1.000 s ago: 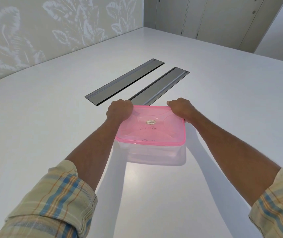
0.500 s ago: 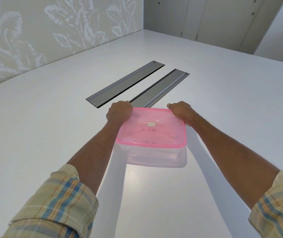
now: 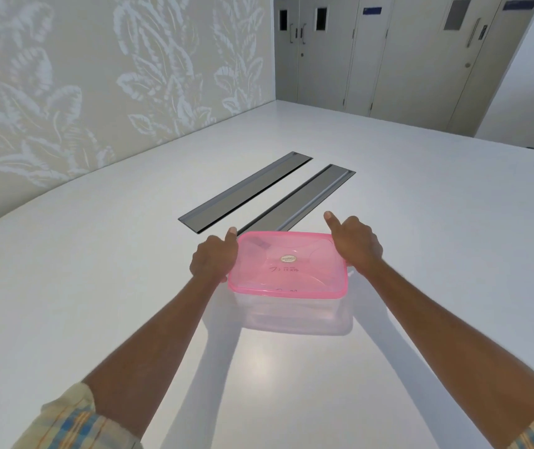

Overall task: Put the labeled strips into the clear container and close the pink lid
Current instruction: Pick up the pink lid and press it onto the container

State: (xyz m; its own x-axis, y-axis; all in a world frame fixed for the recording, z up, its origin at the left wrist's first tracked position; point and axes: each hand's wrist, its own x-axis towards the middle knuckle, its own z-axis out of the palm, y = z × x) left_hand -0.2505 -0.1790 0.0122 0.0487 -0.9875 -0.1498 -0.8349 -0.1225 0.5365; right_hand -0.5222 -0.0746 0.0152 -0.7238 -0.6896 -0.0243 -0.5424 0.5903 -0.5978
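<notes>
A clear container [image 3: 294, 314] stands on the white table [image 3: 97, 286] with the pink lid [image 3: 288, 265] lying flat on top of it. A round sticker and handwriting show on the lid. My left hand [image 3: 213, 259] grips the lid's left edge, thumb pointing away along the rim. My right hand [image 3: 353, 243] rests on the lid's far right corner, thumb stretched out past it. Faint writing shows through the clear wall; the labeled strips themselves cannot be made out.
Two long grey metal cable flaps [image 3: 246, 192] [image 3: 307, 197] are set into the table just beyond the container. A patterned wall [image 3: 81, 92] runs along the left and grey doors [image 3: 388, 53] stand at the back.
Both hands have slid from the lid's far edge outward to its left and right sides, and both thumbs have straightened. The view has tilted up.
</notes>
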